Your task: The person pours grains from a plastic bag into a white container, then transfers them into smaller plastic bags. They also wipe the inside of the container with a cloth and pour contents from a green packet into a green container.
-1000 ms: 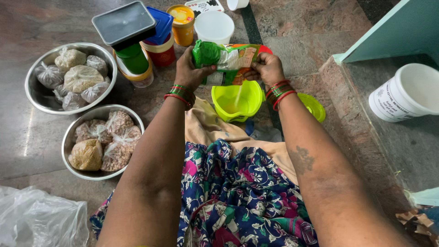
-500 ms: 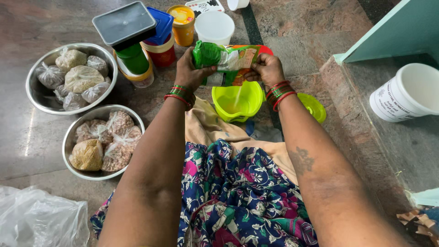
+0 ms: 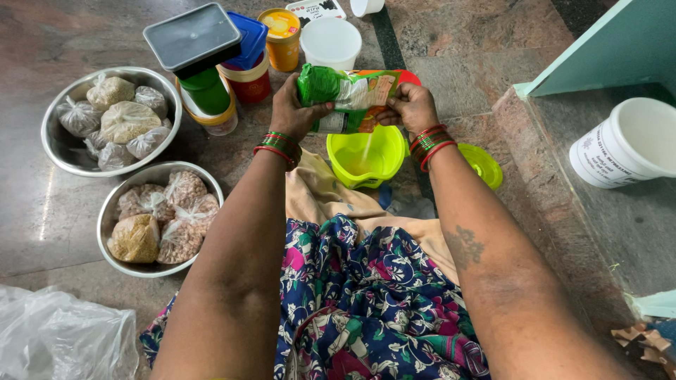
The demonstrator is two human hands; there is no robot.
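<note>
A person seated on a stone floor [image 3: 451, 49] grips a green and orange packet [image 3: 350, 95] with both hands, the left hand [image 3: 290, 109] wrapped around its green end, the right hand [image 3: 410, 104] pinching the other end, above an open lime-green container [image 3: 365, 156]. Its lid [image 3: 483, 165] lies just right. Two steel bowls [image 3: 56, 151] of tied bags sit to the left, jars [image 3: 239, 70] beyond

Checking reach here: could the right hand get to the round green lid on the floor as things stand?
Probably yes, once freed: the right hand grips the packet, but the green lid lies uncovered just beside that forearm.
</note>
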